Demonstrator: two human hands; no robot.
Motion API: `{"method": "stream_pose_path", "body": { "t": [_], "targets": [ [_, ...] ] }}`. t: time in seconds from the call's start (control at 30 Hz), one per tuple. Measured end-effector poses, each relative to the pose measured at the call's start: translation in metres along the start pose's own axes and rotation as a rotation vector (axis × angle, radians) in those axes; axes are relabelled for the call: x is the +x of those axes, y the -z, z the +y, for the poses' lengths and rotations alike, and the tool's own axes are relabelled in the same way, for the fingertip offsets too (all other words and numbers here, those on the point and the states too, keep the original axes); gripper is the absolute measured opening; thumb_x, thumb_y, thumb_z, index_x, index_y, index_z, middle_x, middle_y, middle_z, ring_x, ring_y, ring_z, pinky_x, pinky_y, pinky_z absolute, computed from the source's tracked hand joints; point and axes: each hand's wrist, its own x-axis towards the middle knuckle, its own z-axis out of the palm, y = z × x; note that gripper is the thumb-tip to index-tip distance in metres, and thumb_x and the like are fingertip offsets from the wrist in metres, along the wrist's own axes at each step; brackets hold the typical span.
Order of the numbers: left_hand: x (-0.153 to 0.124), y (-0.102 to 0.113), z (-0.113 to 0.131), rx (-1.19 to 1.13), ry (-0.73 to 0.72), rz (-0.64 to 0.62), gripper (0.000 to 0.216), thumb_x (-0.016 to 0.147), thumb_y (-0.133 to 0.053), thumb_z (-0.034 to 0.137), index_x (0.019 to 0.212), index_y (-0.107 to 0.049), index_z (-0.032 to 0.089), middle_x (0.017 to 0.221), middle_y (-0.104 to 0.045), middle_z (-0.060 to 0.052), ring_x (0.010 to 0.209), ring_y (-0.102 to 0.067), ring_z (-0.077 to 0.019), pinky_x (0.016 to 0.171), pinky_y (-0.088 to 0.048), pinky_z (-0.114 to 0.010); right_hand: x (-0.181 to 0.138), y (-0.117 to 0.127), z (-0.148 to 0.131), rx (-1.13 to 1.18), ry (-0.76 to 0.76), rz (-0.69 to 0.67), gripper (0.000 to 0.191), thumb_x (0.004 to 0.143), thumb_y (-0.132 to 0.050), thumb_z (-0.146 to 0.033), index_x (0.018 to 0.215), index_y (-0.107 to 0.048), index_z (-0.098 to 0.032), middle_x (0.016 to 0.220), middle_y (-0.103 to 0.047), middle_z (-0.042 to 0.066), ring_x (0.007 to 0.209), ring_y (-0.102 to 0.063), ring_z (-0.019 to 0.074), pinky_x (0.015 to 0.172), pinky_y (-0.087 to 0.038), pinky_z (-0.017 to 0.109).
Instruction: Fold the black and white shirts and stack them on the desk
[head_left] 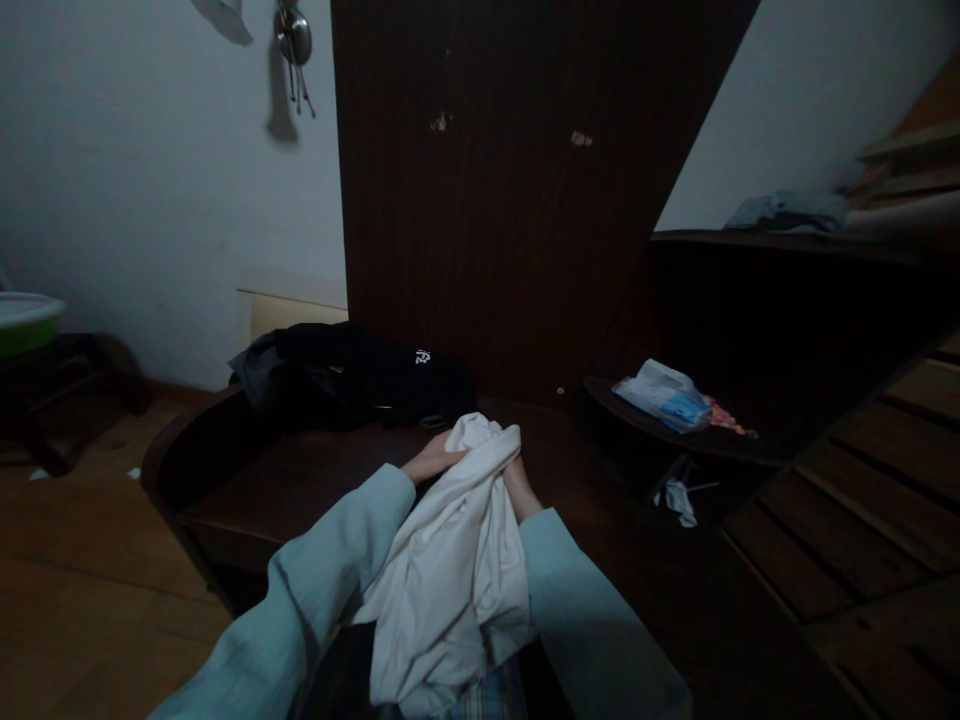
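A white cloth garment point(457, 570), bunched at its top and hanging in folds, is held up between my two hands. My left hand point(433, 458) grips its upper left edge, the fingers partly tucked behind the fabric. On the other side my right hand point(519, 484) has hold of the upper right edge, and the cloth hides most of its fingers. The lower part of the garment falls over my lap, where dark plaid fabric point(495, 695) shows beneath it. What kind of garment it is cannot be made out.
Ahead is a dark wooden bench top point(300, 475) with black clothing point(375, 370) heaped at its back left. A plastic-wrapped packet point(667, 395) lies on a corner shelf point(622, 405) to the right. A green basin point(30, 325) sits on a low stool point(67, 385) at far left.
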Motion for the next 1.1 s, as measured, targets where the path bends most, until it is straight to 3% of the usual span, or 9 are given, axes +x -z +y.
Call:
{"method": "stream_pose_path", "body": {
  "t": [0.13,0.2,0.27,0.4,0.6,0.7,0.83,1.0,1.1],
  "targets": [
    [0.006,0.0,-0.007,0.158,-0.037,0.122,0.043,0.059,-0.07,0.035,0.094,-0.061,0.012,0.095,-0.065,-0.009,0.09,-0.056,-0.0238,0.08,-0.043,-0.032,-0.002,0.008,-0.012,-0.093,-0.011,0.425,0.03,0.068,-0.043,-0.039,0.082,-0.056,-0.016,0.083,-0.063,0.009,0.079,-0.057,0.0191,0.072,-0.045,0.03],
    [0.006,0.0,-0.008,0.213,-0.06,0.149,0.037,0.062,-0.066,0.033,0.091,-0.062,0.011,0.093,-0.065,-0.009,0.087,-0.057,-0.0229,0.078,-0.044,-0.031,-0.01,0.008,-0.022,-0.116,0.106,0.469,0.03,0.07,-0.038,-0.033,0.088,-0.055,-0.016,0.081,-0.061,0.006,0.072,-0.056,0.016,0.067,-0.044,0.026],
    [0.005,0.001,-0.007,0.27,-0.087,0.162,0.035,0.063,-0.064,0.033,0.091,-0.061,0.011,0.092,-0.065,-0.009,0.086,-0.057,-0.0223,0.077,-0.044,-0.03,-0.021,0.004,-0.031,-0.158,0.25,0.323,0.029,0.074,-0.037,-0.03,0.091,-0.056,-0.017,0.078,-0.061,0.005,0.068,-0.055,0.0145,0.063,-0.043,0.024],
    [0.005,0.002,-0.007,0.343,-0.109,0.127,0.035,0.064,-0.061,0.037,0.088,-0.061,0.012,0.09,-0.065,-0.007,0.086,-0.057,-0.0216,0.077,-0.044,-0.03,-0.042,-0.009,-0.044,-0.344,0.486,-0.128,0.025,0.078,-0.039,-0.027,0.081,-0.062,-0.018,0.07,-0.063,0.004,0.065,-0.057,0.0145,0.061,-0.042,0.023],
    [0.01,0.002,-0.01,0.388,-0.08,0.079,0.029,0.065,-0.056,0.028,0.088,-0.06,0.011,0.088,-0.064,-0.006,0.082,-0.057,-0.0189,0.075,-0.045,-0.029,-0.059,-0.015,-0.05,-0.653,0.535,-0.394,0.019,0.077,-0.044,-0.024,0.067,-0.059,-0.019,0.048,-0.049,-0.003,0.045,-0.043,0.0096,0.049,-0.032,0.019],
    [0.009,0.0,-0.007,0.459,-0.054,0.088,0.029,0.064,-0.055,0.022,0.091,-0.059,0.011,0.088,-0.063,-0.005,0.081,-0.057,-0.0178,0.075,-0.045,-0.028,-0.064,-0.01,-0.05,-0.727,0.533,-0.423,0.024,0.076,-0.045,-0.024,0.054,-0.051,-0.018,0.044,-0.041,-0.005,0.044,-0.037,0.0079,0.048,-0.026,0.02],
    [-0.003,0.009,0.001,0.476,-0.035,0.076,0.04,0.064,-0.059,0.03,0.1,-0.056,0.012,0.094,-0.062,-0.006,0.085,-0.055,-0.0185,0.077,-0.044,-0.029,-0.063,0.018,-0.049,-0.731,0.451,-0.411,0.03,0.076,-0.042,-0.025,0.048,-0.045,-0.017,0.044,-0.038,-0.005,0.044,-0.036,0.0066,0.048,-0.024,0.02],
    [-0.035,0.048,0.03,0.448,0.135,-0.263,0.035,0.064,-0.061,0.044,0.078,-0.062,0.013,0.07,-0.061,-0.001,0.065,-0.054,-0.0147,0.058,-0.042,-0.023,-0.042,0.088,-0.067,-0.877,0.257,-0.423,0.031,0.076,-0.037,-0.031,0.055,-0.053,-0.016,0.048,-0.046,-0.003,0.047,-0.043,0.0087,0.049,-0.029,0.02],
    [-0.053,0.066,0.05,0.533,0.204,-0.307,0.034,0.061,-0.062,0.047,0.06,-0.059,0.013,0.053,-0.053,0.002,0.053,-0.047,-0.0117,0.048,-0.035,-0.021,-0.027,0.115,-0.085,-1.041,0.172,-0.296,0.037,0.08,-0.032,-0.036,0.068,-0.06,-0.015,0.061,-0.058,0.002,0.06,-0.054,0.014,0.057,-0.035,0.022]
  ]
}}
